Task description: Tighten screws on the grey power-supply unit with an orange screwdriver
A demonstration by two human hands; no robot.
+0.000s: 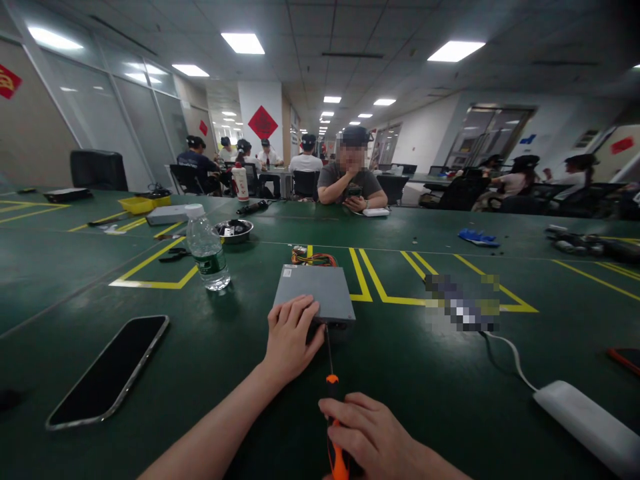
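A grey metal computer power supply (320, 287) lies on the green table, with a bundle of coloured cables (315, 257) at its far side. My left hand (293, 333) holds it, fingers across the top and thumb at the near edge. In my right hand (370, 430) is an orange-and-black screwdriver (332, 383), gripped by the handle. Its thin shaft points away from me, and the tip meets the near face of the power supply beside my left thumb. Whether a screw sits under the tip is too small to tell.
Left of the power supply stands a water bottle (206, 250), with a metal bowl (235, 231) behind it. A phone (113, 370) lies at near left. Rightward are a white power bank-like block (590, 423) with a cable and a blue glove (477, 237). A person (353, 177) sits opposite.
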